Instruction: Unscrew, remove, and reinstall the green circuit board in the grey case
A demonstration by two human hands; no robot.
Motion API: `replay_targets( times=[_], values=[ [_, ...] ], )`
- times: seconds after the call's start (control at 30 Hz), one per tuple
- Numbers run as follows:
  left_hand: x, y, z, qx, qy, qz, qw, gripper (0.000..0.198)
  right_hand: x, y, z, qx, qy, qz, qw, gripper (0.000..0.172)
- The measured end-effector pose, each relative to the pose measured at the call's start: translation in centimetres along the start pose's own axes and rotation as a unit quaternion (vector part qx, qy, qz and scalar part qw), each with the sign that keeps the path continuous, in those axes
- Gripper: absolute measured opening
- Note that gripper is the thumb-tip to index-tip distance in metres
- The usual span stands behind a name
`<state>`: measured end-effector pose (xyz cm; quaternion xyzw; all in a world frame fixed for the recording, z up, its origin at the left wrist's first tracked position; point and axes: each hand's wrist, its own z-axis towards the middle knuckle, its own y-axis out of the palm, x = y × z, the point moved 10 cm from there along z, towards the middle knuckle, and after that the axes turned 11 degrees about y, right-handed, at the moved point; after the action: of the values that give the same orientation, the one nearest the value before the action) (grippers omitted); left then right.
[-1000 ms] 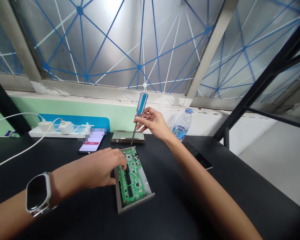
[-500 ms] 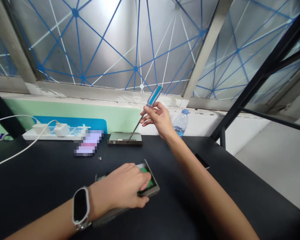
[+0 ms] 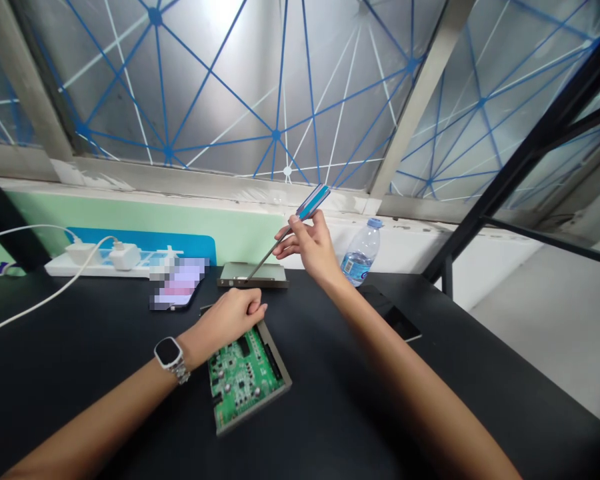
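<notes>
My right hand (image 3: 307,245) holds a screwdriver (image 3: 314,201) with a clear and blue handle, pinched between thumb and fingers. Its long shaft slants down to the left, the tip overlapping a narrow metal cover (image 3: 260,275) at the back of the table. My left hand (image 3: 235,312), with a watch on the wrist, is closed over the far edge of a green circuit board (image 3: 245,373) set in a shallow metal case. The fingertips on that edge are hidden. The case lies turned at an angle, its populated side up.
A white power strip (image 3: 145,268) with plugs and cables stands at the back left, beside a phone (image 3: 185,283) with a blurred screen. A water bottle (image 3: 361,253) and a dark flat device (image 3: 403,323) are on the right of the black table (image 3: 350,400).
My left hand has shifted up and away to the board's far edge, uncovering most of the board. The board has turned and moved left. The screwdriver has tilted lower, its tip farther left.
</notes>
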<state>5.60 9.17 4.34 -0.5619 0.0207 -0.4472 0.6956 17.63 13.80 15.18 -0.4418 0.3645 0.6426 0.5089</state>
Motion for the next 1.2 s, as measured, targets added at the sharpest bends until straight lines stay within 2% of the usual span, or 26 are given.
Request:
replay_targets(
  times=[0.1, 0.3, 0.37, 0.43, 0.57, 0.67, 0.73, 0.83, 1.0, 1.2],
  values=[
    [0.0, -0.2, 0.3, 0.012, 0.033, -0.056, 0.998, 0.033, 0.2, 0.3, -0.1, -0.002, -0.002, 0.001, 1.000, 0.043],
    [2.3, 0.9, 0.5, 0.023, 0.102, -0.119, 0.987, 0.033, 0.4, 0.0, 0.0, 0.013, 0.009, 0.002, 1.000, 0.045],
    [2.7, 0.5, 0.1, 0.028, 0.111, -0.119, 0.986, 0.031, 0.4, -0.2, 0.1, 0.017, 0.010, 0.005, 1.000, 0.045],
    [2.6, -0.8, -0.4, 0.035, 0.106, -0.096, 0.989, 0.027, 0.3, -0.5, 0.1, 0.022, 0.011, 0.006, 1.000, 0.045],
    [-0.3, -4.0, -1.7, 0.029, 0.057, -0.037, 0.997, 0.019, -0.1, -1.2, -0.1, 0.044, 0.002, 0.008, 0.999, 0.041],
    [-4.1, -5.9, -2.7, 0.015, 0.005, 0.012, 1.000, 0.013, -0.2, -1.4, -0.1, 0.053, -0.001, 0.008, 0.999, 0.038],
    [-6.2, -5.9, -3.2, -0.022, -0.017, 0.043, 0.999, 0.012, 0.2, -1.1, -0.1, 0.045, 0.008, 0.005, 0.999, 0.039],
    [-7.8, -5.6, -3.5, -0.044, -0.030, 0.092, 0.994, 0.015, 1.0, -0.5, -0.1, 0.032, 0.020, 0.001, 0.999, 0.040],
    [-7.7, -5.0, -3.4, -0.039, -0.030, 0.151, 0.987, 0.026, 2.0, 0.2, -0.1, 0.012, 0.028, 0.000, 1.000, 0.041],
    [-9.0, -3.9, -3.2, -0.039, -0.026, 0.179, 0.983, 0.024, 2.5, 0.3, 0.0, 0.008, 0.034, -0.001, 0.999, 0.041]
  ],
)
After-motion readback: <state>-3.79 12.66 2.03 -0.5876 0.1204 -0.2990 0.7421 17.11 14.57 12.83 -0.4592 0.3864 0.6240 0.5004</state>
